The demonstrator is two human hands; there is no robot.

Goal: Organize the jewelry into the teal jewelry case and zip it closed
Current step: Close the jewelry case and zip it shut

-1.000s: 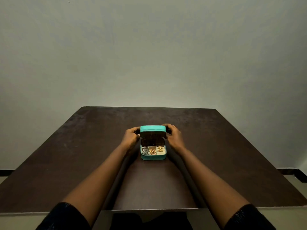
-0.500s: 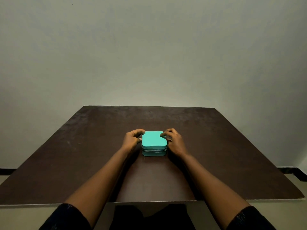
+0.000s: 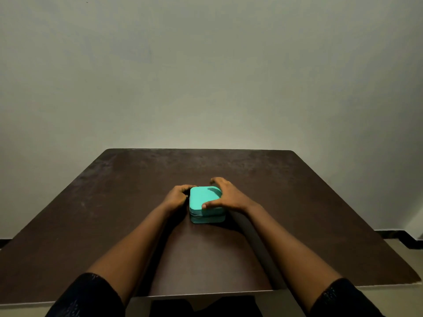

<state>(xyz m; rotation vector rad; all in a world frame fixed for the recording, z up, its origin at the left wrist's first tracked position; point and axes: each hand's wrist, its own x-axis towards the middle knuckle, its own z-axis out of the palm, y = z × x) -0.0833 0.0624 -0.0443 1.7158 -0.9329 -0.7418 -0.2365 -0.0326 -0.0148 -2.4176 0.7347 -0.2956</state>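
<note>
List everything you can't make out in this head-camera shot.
Head view:
- Contents of the teal jewelry case: hidden by its shut lid.
- Zipper pull and how far it is zipped: too small, and the left hand covers that corner.
- Left fingertips: curled behind the case; whether they pinch anything is unseen.
- Case's right side: covered by the right hand.

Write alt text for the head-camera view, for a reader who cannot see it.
A closed teal jewelry case sits on a dark brown table, held between two hands. The left hand grips its far left corner; the right hand spans its right side, thumb on the lid. A plain wall stands behind.
</note>
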